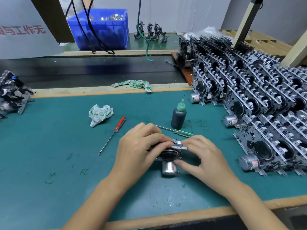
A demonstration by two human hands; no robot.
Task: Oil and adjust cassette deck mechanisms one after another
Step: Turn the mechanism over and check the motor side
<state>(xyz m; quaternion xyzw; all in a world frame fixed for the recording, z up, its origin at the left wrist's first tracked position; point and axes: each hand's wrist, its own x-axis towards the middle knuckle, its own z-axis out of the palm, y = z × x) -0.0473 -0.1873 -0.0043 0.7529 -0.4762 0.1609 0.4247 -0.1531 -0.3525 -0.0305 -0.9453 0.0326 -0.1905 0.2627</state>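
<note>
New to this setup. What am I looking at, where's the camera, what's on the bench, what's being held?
There is no robot here: a person works with bare hands, filmed by one wide camera on their head, looking down at a green bench mat. Both the left hand and the right hand grip one cassette deck mechanism, its silver motor facing the camera. Lying unused on the mat are a dark oil bottle with a green nozzle, a red-handled screwdriver, a green-handled screwdriver and a crumpled rag. To the right stand stacked rows of mechanisms. A blue bin sits at the back.
</note>
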